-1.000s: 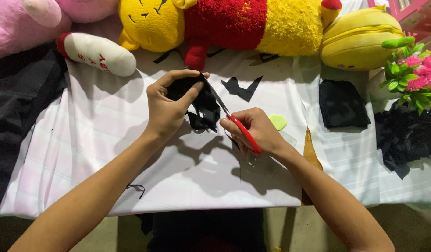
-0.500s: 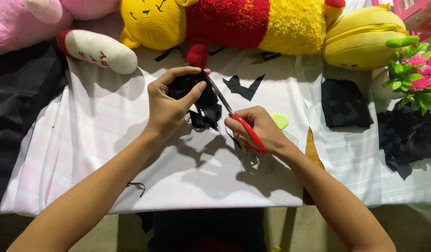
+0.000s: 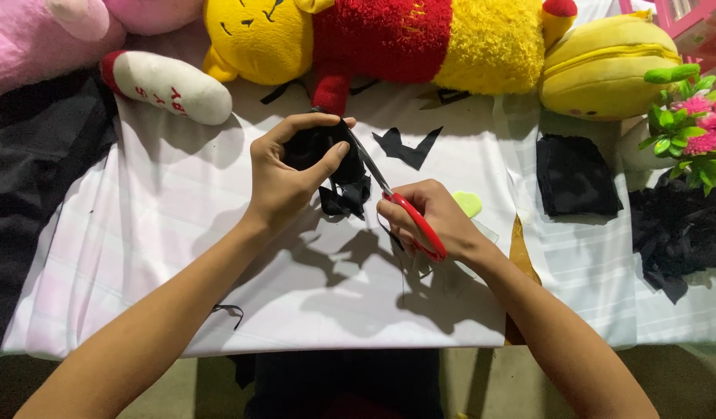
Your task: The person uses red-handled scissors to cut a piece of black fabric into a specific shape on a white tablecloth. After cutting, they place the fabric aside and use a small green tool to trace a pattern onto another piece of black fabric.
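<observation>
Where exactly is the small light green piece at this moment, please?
In the head view, the light green piece lies on the white cloth, just right of the right hand holding the red-handled scissors.

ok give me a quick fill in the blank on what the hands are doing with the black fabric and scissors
1. The right hand holds scissors with ____ handles.
2. The left hand pinches a piece of ____ fabric.
3. The cut-out lying beyond the scissors rests on a ____ cloth.
4. The plush toy at the far edge is yellow with a ____ shirt.

Missing words: red; black; white; red
</observation>
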